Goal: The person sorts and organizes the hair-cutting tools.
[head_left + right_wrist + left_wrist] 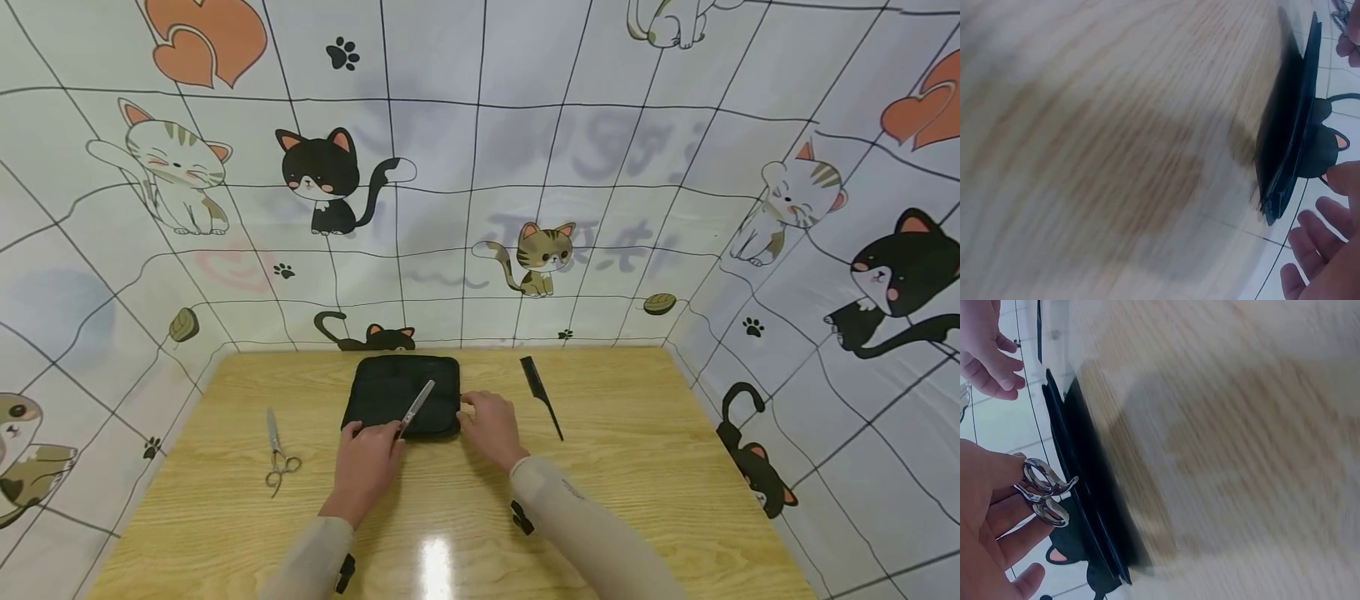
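Observation:
On the table lies a black zip-style case (375, 392), flat and roughly square. My left hand (367, 462) is at its near left corner and holds a pair of silver hair scissors (416, 408), blades slanting up and right over the case. The left wrist view shows the scissors' finger rings (1047, 494) at the fingers. Beside the case's right edge is my right hand (491, 427), its fingers loosely bent with nothing held. In the right wrist view these fingers (1316, 234) appear close to the case (1288, 125); whether they touch it is unclear.
A second pair of silver scissors (273, 450) lies left of the case. To the right is a black tail comb (540, 392), its thin handle toward me. Cat-printed cloth walls (435, 167) rise at the back and sides of the wooden table (637, 467).

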A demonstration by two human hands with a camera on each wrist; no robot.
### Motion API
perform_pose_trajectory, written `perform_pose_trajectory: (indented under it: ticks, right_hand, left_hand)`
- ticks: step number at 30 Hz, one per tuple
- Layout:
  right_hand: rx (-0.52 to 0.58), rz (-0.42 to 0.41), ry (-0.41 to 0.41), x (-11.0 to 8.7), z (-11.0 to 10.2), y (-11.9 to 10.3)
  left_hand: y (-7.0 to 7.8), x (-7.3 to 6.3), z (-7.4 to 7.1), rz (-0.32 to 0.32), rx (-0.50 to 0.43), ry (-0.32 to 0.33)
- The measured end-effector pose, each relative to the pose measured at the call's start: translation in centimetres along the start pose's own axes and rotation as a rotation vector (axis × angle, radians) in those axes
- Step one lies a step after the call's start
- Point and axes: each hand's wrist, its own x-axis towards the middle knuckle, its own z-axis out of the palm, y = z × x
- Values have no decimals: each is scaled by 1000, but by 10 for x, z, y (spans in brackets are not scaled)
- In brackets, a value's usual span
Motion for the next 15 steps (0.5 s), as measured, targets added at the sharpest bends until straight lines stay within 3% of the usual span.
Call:
perform_pose_trajectory:
  ticks: [7,15]
  right_hand:
    - [-162,-30,-30,10,14,-10]
    - [-357,-59,-124,14,24,-13]
  left_hand:
    - [-15,0,-6,-3,34,-42]
    - [-24,-4,-12,0,54,-48]
